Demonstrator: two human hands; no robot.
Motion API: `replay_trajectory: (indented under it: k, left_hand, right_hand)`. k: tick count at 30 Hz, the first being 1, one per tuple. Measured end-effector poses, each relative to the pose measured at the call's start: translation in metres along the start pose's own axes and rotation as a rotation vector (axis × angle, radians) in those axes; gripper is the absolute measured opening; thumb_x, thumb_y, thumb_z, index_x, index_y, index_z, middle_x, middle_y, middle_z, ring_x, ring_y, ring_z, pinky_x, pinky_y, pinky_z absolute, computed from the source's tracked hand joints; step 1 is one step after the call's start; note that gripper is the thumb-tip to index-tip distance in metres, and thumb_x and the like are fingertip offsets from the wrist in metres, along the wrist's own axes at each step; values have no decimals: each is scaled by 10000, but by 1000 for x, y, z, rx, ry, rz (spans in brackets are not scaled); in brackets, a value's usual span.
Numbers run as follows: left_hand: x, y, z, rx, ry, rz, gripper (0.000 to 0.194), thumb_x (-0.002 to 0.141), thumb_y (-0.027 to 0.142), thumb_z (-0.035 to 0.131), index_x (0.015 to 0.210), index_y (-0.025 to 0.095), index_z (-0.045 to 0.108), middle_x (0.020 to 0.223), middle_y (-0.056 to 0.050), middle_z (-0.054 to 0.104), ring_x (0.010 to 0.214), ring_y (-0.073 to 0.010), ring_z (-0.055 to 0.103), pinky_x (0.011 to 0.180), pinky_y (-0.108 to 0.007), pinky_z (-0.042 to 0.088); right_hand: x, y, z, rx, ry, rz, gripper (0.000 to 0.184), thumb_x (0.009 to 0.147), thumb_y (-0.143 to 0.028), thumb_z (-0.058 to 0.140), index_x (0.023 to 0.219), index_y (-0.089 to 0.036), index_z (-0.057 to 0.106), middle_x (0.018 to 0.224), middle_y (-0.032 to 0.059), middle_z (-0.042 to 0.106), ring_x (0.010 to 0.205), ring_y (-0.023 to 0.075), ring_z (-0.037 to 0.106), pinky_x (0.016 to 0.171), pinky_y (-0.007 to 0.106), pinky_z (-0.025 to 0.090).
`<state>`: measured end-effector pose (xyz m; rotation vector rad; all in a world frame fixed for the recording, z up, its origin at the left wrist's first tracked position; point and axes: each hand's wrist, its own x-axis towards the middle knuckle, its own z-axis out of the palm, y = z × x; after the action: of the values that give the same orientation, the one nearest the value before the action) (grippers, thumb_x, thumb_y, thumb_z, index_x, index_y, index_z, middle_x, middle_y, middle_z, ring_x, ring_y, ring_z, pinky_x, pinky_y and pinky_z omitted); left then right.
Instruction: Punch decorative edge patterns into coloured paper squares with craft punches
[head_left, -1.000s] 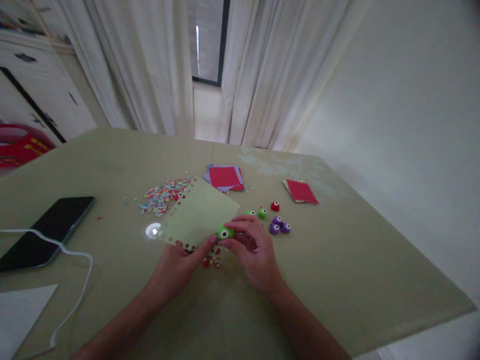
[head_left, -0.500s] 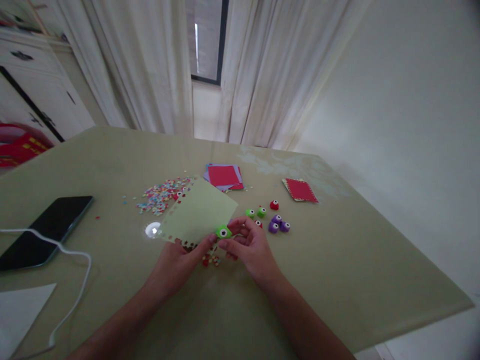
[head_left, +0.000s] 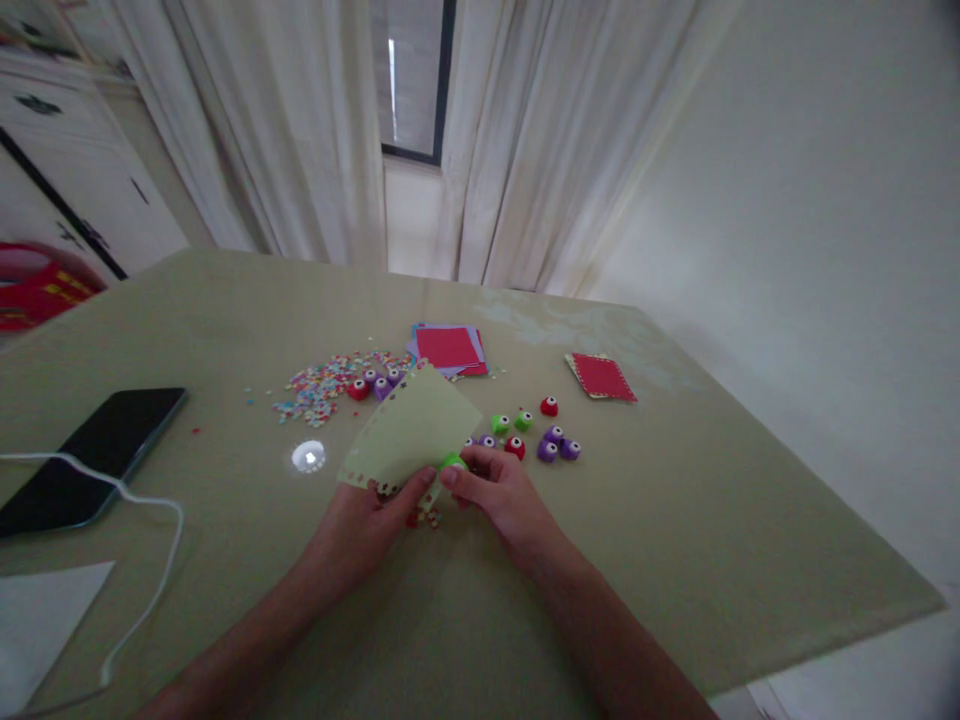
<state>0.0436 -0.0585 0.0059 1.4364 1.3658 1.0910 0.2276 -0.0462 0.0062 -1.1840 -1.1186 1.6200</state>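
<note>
My left hand [head_left: 371, 515] pinches the near edge of a pale green paper sheet [head_left: 409, 430] whose border is punched with small holes; the sheet is tilted up off the table. My right hand [head_left: 499, 495] is closed on a small green craft punch [head_left: 452, 462] set on the sheet's near right edge. Just beyond my right hand lie several small punches: green ones [head_left: 500, 424], a red one [head_left: 514, 447] and purple ones [head_left: 553, 447]. Tiny punched scraps [head_left: 420, 518] lie under my hands.
A pile of coloured confetti [head_left: 322, 385] lies beyond the sheet with small punches [head_left: 373, 384] by it. A stack of red and purple paper [head_left: 448, 352] and a red card [head_left: 601, 378] sit farther back. A black phone [head_left: 90, 455] with a white cable [head_left: 142, 590] is at left.
The green sheet has been lifted and turned, its left side now raised, which uncovers punches behind it. My right hand has drawn slightly nearer, still on the green punch.
</note>
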Motion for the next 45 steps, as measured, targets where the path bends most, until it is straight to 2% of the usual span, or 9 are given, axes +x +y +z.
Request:
replay_trajectory:
  k: [5,8,13,16,21,26,38,45]
  left_hand:
    - [2,-3,-1,24,-23,45,239,909,478,699,1010,291,810,858,-49,858,1054,-335,801,1033,-507,592]
    - [4,-3,-3,34,-46,51,230,906,448,711,1014,271,812,905,-55,864,977,-331,810,967,-496,620]
    - [5,-2,-4,17,-72,69,241,913,408,719,1074,255,813,1078,-64,866,1022,-322,805,962,-464,622]
    - [5,-1,-4,14,-81,36,251,917,417,717,1055,233,818,1043,-70,870,983,-331,814,929,-471,632]
    - [5,1,-2,-18,-66,83,284,940,396,701,1160,245,800,978,-67,873,1160,-328,775,1091,-500,559]
    - [6,4,-1,-4,-45,110,275,932,383,712,1165,259,792,963,-56,873,1125,-330,790,1145,-532,512]
    - [5,1,-2,19,-26,77,260,901,417,714,1121,310,803,951,-49,868,1115,-332,789,1082,-518,558]
    - [4,1,-2,45,-11,45,276,873,451,726,1086,294,804,911,-55,865,1085,-345,793,1077,-540,561]
  right_hand:
    - [0,3,-1,-25,-23,11,524,711,-652,893,748,-181,669,644,-44,570,582,109,458,573,266,327]
    - [3,7,-2,-17,-34,43,556,756,-718,832,766,-201,630,591,-47,576,523,115,475,529,267,342]
    - [6,10,-4,-15,7,29,587,702,-727,870,744,-196,625,626,-39,596,549,110,504,539,253,370]
    - [5,9,-4,-30,7,38,583,707,-727,867,730,-193,632,613,-33,594,553,115,498,535,256,356]
    - [5,9,-3,-46,16,54,582,693,-733,867,737,-189,666,591,-50,537,540,111,442,532,266,305]
    - [5,10,-4,-44,5,43,554,714,-711,867,771,-184,705,605,-51,527,549,110,417,545,273,284]
    - [5,10,0,-53,23,22,563,705,-721,860,749,-193,671,620,-40,570,565,120,462,562,276,326]
    - [6,12,1,-43,51,-6,568,693,-705,875,685,-202,611,549,-72,471,522,102,381,518,280,235]
